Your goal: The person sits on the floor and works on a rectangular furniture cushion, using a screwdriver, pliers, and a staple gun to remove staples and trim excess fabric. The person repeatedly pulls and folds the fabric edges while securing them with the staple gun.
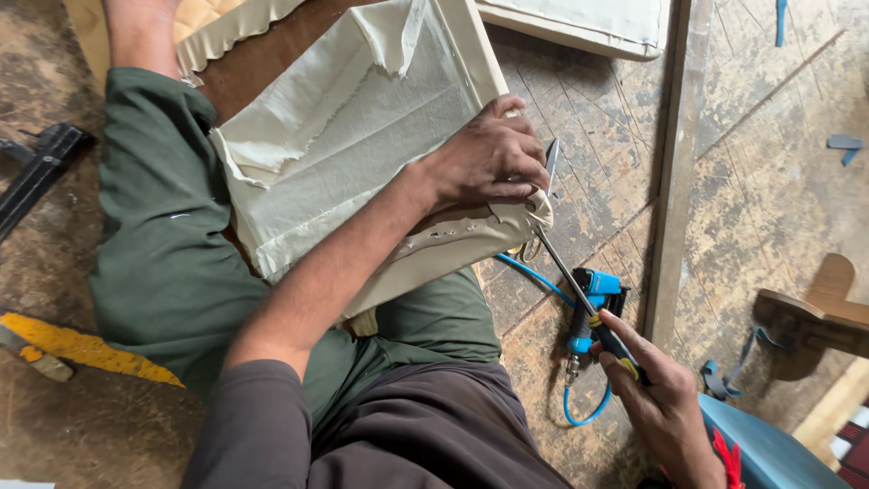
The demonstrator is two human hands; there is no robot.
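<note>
At the lower right of the frame the right hand [665, 398] is gripping the dark handle of a screwdriver [579, 294], fingers closed round it. The shaft is running up and left, and its tip is meeting the lower right corner of the panel [362, 136] just under the left hand [489, 158]. Beside the right hand, a blue stapler [593, 303] is lying on the floor [769, 181], its blue hose [579, 412] curling below it and another stretch passing under the panel's edge.

In the middle of the frame the left hand is pressing down on that corner, fingers curled over the cream cloth [299, 172] and clamping it against the panel's edge. A pair of scissors [550, 163] is showing just to the right of the knuckles, partly hidden. The panel is resting across the person's lap, on green trousers [163, 254], tilted from the lower left up toward the top centre. The cloth is lying loose and frayed over its back, and a row of staples is showing along the lower edge.

Farther off, a wooden batten [674, 163] is running up the right side of the floor. A second cream panel [588, 23] is lying at the top edge, and a wooden piece [815, 312] is sitting at the right.
</note>
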